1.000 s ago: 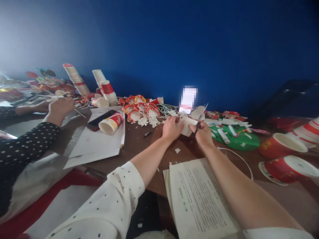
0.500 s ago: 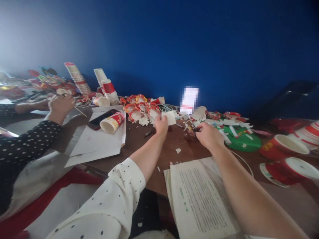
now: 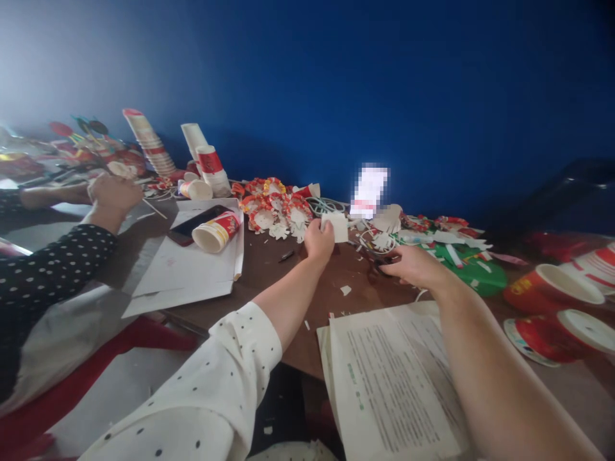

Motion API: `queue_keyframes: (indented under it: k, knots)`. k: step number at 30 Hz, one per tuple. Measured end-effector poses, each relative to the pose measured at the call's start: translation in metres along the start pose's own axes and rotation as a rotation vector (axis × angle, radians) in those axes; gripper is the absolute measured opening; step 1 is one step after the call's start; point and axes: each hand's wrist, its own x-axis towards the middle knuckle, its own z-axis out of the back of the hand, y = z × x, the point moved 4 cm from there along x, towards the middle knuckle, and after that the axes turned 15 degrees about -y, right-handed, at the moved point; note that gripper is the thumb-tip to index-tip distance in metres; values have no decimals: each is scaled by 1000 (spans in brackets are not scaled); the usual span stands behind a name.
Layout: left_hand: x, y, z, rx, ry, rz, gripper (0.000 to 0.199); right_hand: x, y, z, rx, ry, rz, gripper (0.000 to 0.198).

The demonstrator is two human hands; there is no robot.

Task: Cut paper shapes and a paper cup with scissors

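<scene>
My left hand [image 3: 319, 242] pinches a small white piece of paper [image 3: 335, 226] over the brown table. Just to the right, my right hand [image 3: 414, 266] has its fingers at the dark handles of a pair of scissors [image 3: 381, 259]. The scissors are low, close to the tabletop, and their blades are hard to make out among paper scraps. Beyond both hands lie red-and-white cut paper cup pieces [image 3: 276, 208]. A phone with a lit, blurred screen [image 3: 369, 192] stands against the blue wall.
Printed sheets [image 3: 379, 378] lie at the front edge. At right are a green sheet [image 3: 483, 275] and red paper cups [image 3: 542, 291]. Leftward are a cup on its side [image 3: 216, 234], a dark phone [image 3: 185, 232], cup stacks [image 3: 211, 169] and a co-worker's hands [image 3: 114, 192].
My left hand has shifted slightly right with the paper. My right hand has moved a little right and brought the scissors lower, with the blades no longer pointing upward.
</scene>
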Motion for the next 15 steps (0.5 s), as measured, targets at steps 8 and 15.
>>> queue_keyframes:
  k: [8,15]
  knots:
    - [-13,-2,-10,-3,119,-102,19,3,7,16,-174,-68,40,12]
    - [-4,9,-16,-22,131,-4,15,39,-7,21,-190,-343,-116,21]
